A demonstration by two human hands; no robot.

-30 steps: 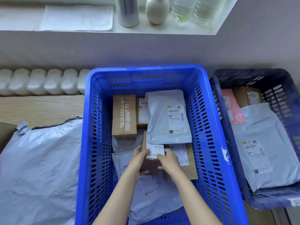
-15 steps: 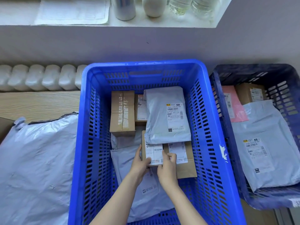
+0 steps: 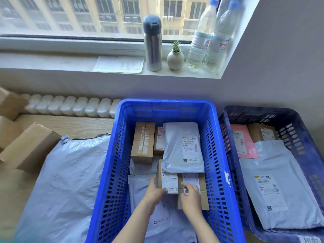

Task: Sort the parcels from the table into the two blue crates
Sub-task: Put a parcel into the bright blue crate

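Observation:
Both my hands are inside the bright blue crate (image 3: 166,102), which holds several cardboard boxes and grey mailers. My left hand (image 3: 154,190) holds the near left corner of a small cardboard box (image 3: 170,181) with a white label, thumb on its left side. The box lies flat on other parcels, just in front of a grey mailer (image 3: 182,146). My right hand (image 3: 190,197) hovers at the box's right side with loosely curled fingers that hold nothing. To the right, the dark blue crate (image 3: 259,111) holds a pink mailer (image 3: 243,142), a brown box and a big grey mailer.
A large grey mailer bag (image 3: 61,181) lies on the wooden table (image 3: 70,123) left of the crates, with a cardboard box (image 3: 29,148) beyond it. A radiator (image 3: 70,106) runs along the wall. The sill above carries a flask (image 3: 152,44), a small vase and water bottles (image 3: 210,41).
The small labelled box has gone down flat among the parcels in the bright blue crate. My right hand has come off it. The view has tilted up to the window.

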